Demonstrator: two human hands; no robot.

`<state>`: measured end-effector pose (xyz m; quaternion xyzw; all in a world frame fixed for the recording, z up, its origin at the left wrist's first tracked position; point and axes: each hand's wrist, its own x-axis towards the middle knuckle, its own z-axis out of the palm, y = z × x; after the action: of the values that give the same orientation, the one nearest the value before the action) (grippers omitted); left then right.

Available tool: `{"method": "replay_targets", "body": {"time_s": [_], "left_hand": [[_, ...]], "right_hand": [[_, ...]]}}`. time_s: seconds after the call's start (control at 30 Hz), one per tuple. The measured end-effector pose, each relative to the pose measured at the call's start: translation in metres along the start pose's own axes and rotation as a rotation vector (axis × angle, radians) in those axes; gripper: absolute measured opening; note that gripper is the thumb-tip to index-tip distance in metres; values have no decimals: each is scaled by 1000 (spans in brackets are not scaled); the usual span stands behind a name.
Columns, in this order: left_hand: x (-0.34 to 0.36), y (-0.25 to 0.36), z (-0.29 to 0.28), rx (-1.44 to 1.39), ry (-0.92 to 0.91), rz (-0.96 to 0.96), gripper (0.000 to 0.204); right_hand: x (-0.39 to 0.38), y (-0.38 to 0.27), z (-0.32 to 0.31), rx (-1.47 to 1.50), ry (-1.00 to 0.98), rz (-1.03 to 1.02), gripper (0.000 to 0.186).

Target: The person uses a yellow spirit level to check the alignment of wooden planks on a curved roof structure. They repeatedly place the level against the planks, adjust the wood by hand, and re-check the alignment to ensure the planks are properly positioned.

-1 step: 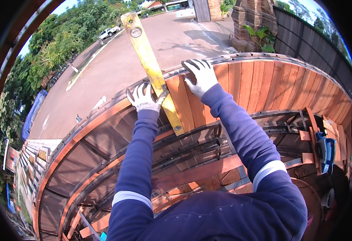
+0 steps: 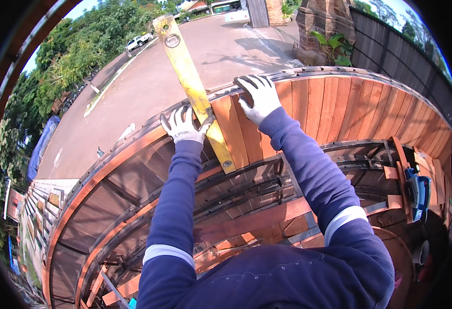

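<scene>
A yellow spirit level (image 2: 189, 77) lies across the top edge of a curved timber wall, its far end sticking out past the rim. My left hand (image 2: 183, 126), in a white glove with dark fingertips, rests on the rim left of the level. Its fingers are spread, and the thumb touches the level's side. Right of the level, my right hand (image 2: 261, 98), gloved alike, lies over the top of the reddish wooden planks (image 2: 244, 129) with its fingers apart. The level's near end reaches the lower end of the planks, beside the first one.
Planks (image 2: 349, 105) line the curve to the right; at left the dark frame (image 2: 117, 190) shows bare. A blue power tool (image 2: 419, 198) sits at the right by wood offcuts. Beyond the wall are paving (image 2: 133, 98), a white vehicle (image 2: 140, 41) and a dark fence (image 2: 396, 49).
The far end of the level has shifted very slightly left. My right hand has moved a touch to the right; my left hand stays nearly in place.
</scene>
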<state>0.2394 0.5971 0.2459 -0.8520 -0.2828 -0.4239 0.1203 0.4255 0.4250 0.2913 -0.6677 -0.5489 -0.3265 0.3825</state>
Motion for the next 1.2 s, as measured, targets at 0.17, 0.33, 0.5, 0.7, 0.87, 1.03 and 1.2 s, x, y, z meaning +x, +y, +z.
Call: {"method": "replay_targets", "body": {"time_s": [0.17, 0.33, 0.5, 0.7, 0.87, 1.03, 1.2], "left_hand": [[1, -2, 7, -7, 32, 16, 72], [0, -8, 11, 56, 17, 13, 75], [1, -8, 15, 64, 44, 31, 75], [0, -12, 20, 38, 50, 48, 75], [0, -11, 21, 64, 49, 44, 74], [1, -10, 21, 73, 81, 61, 75], [1, -13, 23, 54, 157, 78, 72]], "right_hand": [[-11, 1, 5, -165, -237, -73, 50], [-11, -7, 21, -181, -247, -124, 47], [-1, 6, 21, -261, -299, -182, 43], [28, 13, 7, -247, -529, -200, 46], [39, 11, 6, -260, -643, -138, 46], [31, 22, 14, -174, -583, -149, 43], [28, 8, 1, -162, -569, -107, 43]]}}
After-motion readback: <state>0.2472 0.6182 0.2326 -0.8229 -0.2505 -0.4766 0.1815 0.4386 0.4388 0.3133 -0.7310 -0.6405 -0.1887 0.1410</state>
